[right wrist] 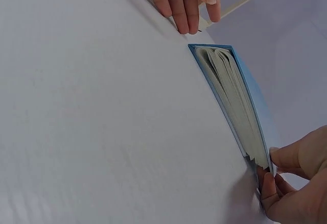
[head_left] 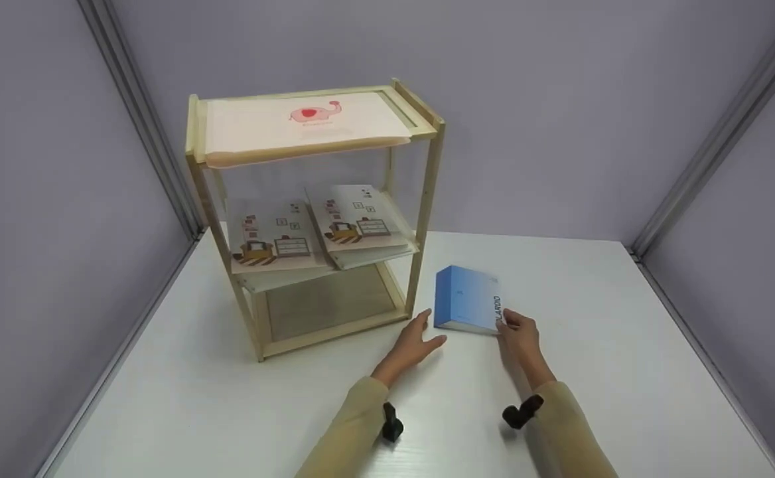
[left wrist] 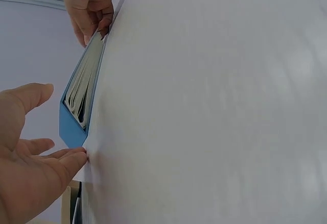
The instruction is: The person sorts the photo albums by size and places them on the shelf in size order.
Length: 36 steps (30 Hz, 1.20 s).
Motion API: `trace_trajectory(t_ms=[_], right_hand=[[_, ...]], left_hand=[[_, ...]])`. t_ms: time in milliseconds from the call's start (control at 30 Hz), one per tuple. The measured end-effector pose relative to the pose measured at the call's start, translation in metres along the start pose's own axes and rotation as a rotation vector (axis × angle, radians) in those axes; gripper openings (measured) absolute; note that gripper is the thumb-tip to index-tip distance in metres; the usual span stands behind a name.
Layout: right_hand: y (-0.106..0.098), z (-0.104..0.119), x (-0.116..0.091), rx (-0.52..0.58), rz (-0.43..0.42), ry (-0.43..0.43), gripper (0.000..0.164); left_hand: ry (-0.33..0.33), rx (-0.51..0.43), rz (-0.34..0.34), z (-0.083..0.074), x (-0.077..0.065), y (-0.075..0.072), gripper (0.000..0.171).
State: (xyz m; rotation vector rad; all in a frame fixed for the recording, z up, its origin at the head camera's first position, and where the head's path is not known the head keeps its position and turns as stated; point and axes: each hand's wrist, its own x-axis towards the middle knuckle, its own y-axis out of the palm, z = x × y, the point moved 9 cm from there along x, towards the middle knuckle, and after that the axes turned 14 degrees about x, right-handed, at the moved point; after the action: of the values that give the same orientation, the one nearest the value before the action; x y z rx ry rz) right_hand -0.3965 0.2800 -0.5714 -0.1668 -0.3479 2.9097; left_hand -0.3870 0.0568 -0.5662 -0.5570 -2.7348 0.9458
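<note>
A thick blue photo album (head_left: 470, 299) lies on the white table, its wide spine facing left and dark lettering along the right of its cover. My right hand (head_left: 522, 338) pinches the album's right edge, thumb on the cover and fingers at the lower edge, as the right wrist view shows. Beside the spine is my left hand (head_left: 414, 345), its fingers extended and its thumb spread away. In the left wrist view the left fingertips (left wrist: 76, 155) are close to the spine's lower corner; whether they touch it I cannot tell. White pages (right wrist: 232, 99) show between the covers.
To the left stands a wooden rack (head_left: 427, 199) with a pink elephant sheet (head_left: 255, 126) on top. On its middle shelf lie two picture books (head_left: 275, 232) side by side. Grey walls (head_left: 527, 99) enclose the white table (head_left: 600, 318) at the back and both sides.
</note>
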Motion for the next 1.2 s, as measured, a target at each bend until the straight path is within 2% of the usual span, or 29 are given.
trace_trajectory(t_ms=[233,533,767,867,967,1067,1200], right_hand=[[-0.003,-0.002,0.000,-0.014,0.001,-0.003,0.045],[-0.002,-0.004,-0.004,-0.006,0.002,0.032,0.044],[-0.001,-0.003,-0.006,0.000,0.007,0.034,0.045],[-0.001,-0.003,-0.008,0.008,0.011,0.022,0.045],[-0.001,-0.003,-0.009,0.036,0.013,0.013,0.045],[0.000,-0.003,-0.009,0.050,0.016,0.023,0.046],[0.002,-0.005,-0.009,0.063,0.020,0.051,0.046]], left_hand=[[0.005,-0.063,0.032,-0.006,0.001,0.003,0.067],[0.004,-0.075,0.039,-0.006,0.003,0.005,0.066],[-0.046,-0.100,0.019,-0.007,0.004,0.001,0.064],[-0.091,-0.157,0.011,-0.003,0.005,0.002,0.064],[-0.145,-0.259,-0.001,0.003,0.006,0.004,0.063],[-0.170,-0.336,-0.013,0.006,0.007,0.003,0.060],[-0.190,-0.370,-0.025,0.007,0.005,0.003,0.060]])
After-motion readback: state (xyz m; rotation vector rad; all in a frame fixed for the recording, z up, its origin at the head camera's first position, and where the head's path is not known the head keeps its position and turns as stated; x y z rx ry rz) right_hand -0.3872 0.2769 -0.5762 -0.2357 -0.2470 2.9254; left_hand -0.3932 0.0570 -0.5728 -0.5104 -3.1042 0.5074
